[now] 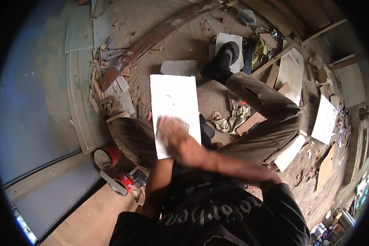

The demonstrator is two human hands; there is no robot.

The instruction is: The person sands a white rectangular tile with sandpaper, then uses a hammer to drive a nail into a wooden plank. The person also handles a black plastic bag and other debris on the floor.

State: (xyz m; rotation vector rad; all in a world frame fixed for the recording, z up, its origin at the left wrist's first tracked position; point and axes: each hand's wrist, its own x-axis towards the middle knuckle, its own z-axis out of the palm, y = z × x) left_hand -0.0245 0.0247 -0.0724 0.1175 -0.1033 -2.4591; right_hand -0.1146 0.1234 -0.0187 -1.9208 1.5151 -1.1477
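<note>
A flat white rectangular board (pixel 174 96) lies across my lap, its long side pointing away from me. My left forearm passes beneath its near end. Fingertips of my left hand (pixel 149 116) show at the board's left edge, and the rest of that hand is hidden under it; it grips the board from below. Over the lower half of the board's face is my right hand (pixel 177 137), smeared by motion. Its fingers are bent over what looks like a small brownish piece, too blurred to name, pressed against the white surface.
Two red-sided cans (pixel 125 182) stand left of my lap, one with a flat light piece across it. Wood scraps (pixel 115 104) lie in a heap further left. A long dark beam (pixel 151 39) crosses the floor ahead. A crumpled cloth (pixel 232 119) lies between my legs.
</note>
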